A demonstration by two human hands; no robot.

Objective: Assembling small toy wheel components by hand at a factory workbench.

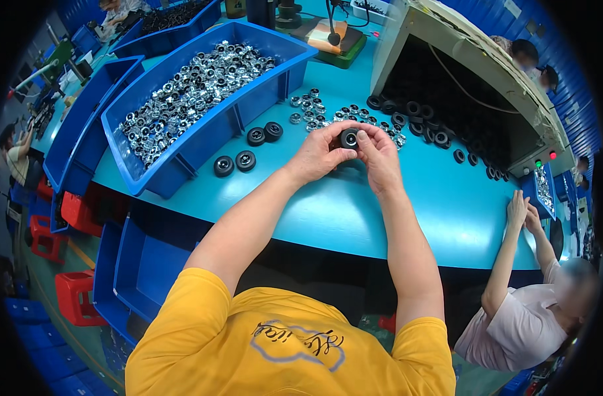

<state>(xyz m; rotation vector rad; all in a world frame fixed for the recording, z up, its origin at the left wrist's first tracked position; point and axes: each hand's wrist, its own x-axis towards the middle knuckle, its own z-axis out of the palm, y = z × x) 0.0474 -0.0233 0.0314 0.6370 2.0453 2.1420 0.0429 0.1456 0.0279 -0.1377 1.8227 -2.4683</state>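
Both my hands meet over the blue-green tabletop around a small wheel, a black rubber tyre with a dark hub and a bright centre. My left hand pinches it from the left between thumb and fingers. From the right, my right hand grips it, thumb on the wheel's face. Left of my hands lie several similar tyred wheels in two pairs. Just beyond my fingers are scattered loose chrome hubs with dark centres. Black rubber tyres spread to the right, beyond my right hand.
A large blue bin full of chrome hubs stands at the left. The pale box-like housing at the far right holds a heap of tyres. At the right edge a co-worker's hands rest by the table. Red stools stand lower left.
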